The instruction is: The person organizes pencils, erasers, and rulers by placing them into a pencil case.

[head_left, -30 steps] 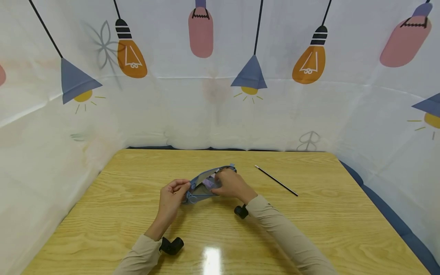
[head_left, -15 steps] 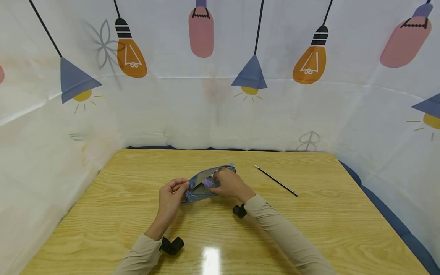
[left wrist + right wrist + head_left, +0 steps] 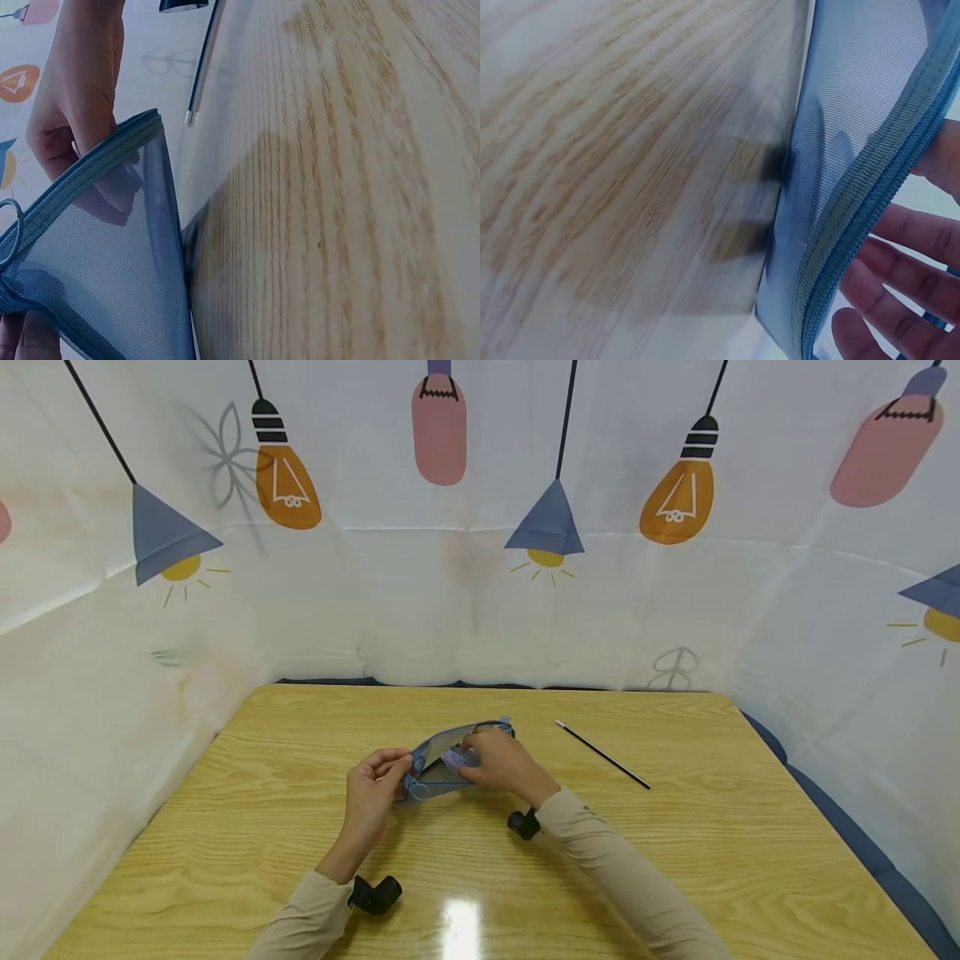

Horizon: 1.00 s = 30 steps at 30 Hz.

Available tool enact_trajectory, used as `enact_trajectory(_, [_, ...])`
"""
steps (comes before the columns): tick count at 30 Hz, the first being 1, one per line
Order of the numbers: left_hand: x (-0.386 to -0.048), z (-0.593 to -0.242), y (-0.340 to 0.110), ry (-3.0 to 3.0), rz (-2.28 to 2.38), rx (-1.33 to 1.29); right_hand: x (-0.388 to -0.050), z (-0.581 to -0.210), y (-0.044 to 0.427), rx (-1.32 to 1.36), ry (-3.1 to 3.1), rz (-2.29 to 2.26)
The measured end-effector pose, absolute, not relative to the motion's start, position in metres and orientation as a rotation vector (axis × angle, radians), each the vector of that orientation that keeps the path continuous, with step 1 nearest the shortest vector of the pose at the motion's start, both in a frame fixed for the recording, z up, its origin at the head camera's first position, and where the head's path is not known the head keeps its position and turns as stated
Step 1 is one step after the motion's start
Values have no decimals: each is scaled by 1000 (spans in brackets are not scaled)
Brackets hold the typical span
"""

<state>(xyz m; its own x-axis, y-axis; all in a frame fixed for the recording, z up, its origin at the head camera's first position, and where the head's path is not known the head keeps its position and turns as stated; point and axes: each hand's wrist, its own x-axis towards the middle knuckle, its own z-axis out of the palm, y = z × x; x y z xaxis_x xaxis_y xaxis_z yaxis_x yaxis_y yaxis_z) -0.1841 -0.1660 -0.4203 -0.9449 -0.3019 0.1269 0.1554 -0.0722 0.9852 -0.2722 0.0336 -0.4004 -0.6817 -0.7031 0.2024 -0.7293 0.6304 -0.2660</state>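
Observation:
A blue mesh zipper pouch (image 3: 437, 791) stands on the table with its mouth gaping. My left hand (image 3: 375, 783) pinches the pouch's left end between thumb and fingers. My right hand (image 3: 504, 762) reaches down into the opening. In the left wrist view its fingers (image 3: 112, 196) show dimly through the mesh. Spread, slightly bent fingers (image 3: 907, 281) appear behind the zipper edge (image 3: 840, 232) in the right wrist view. A purple patch (image 3: 452, 758) shows inside the pouch beside the right fingers; I cannot tell what it is.
A thin black pencil-like stick (image 3: 603, 755) with a pale end lies on the wooden table (image 3: 300, 735) to the right of the pouch. White cloth printed with lamps and bulbs (image 3: 375, 610) stands around the table's far side and flanks.
Both hands shift slightly left along with the pouch. The left hand keeps its pinch, and the right fingers stay inside the opening. The stick lies still.

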Motion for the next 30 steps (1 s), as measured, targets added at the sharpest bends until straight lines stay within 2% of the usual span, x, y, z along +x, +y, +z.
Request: enact_trajectory(30, [-183,-414,-162,-1899,-2109,234,-257,-389,52,1254,-2476,490])
